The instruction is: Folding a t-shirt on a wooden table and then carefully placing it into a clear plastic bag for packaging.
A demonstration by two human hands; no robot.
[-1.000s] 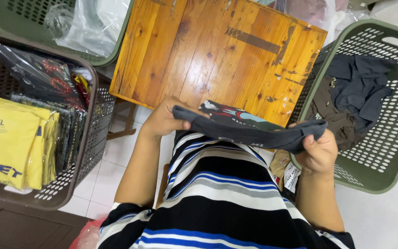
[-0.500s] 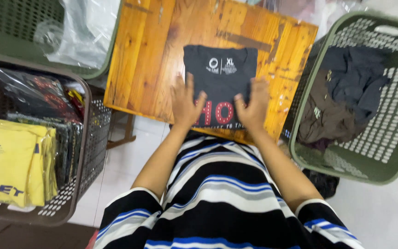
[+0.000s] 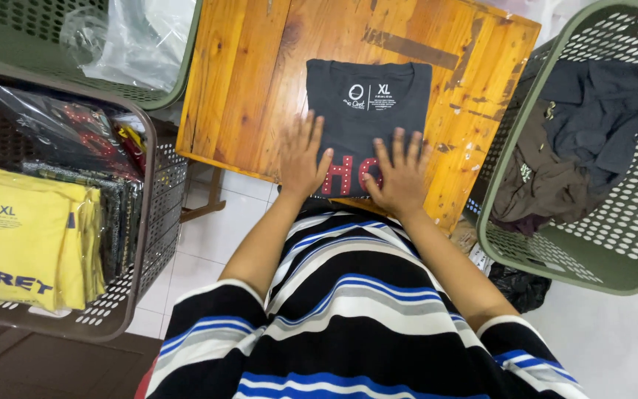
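Note:
A folded black T-shirt (image 3: 367, 111) with a white neck print and red lettering lies flat on the small wooden table (image 3: 245, 89). My left hand (image 3: 303, 157) presses flat on the shirt's lower left edge, fingers spread. Resting palm down on the lower right part of the shirt is my right hand (image 3: 402, 171), fingers also apart. Neither hand grips the cloth.
A brown basket (image 3: 149, 244) at left holds folded yellow shirts (image 3: 27, 244) and bagged dark garments. A green basket (image 3: 622, 258) at right holds loose dark clothes (image 3: 577, 140). Another green basket (image 3: 9, 52) with clear plastic bags (image 3: 142, 44) stands at the top left. Tiled floor lies below.
One second ago both hands held the folded dark shirt above my lap. It now lies flat on the table, and my hands have slid down to its lower edge.

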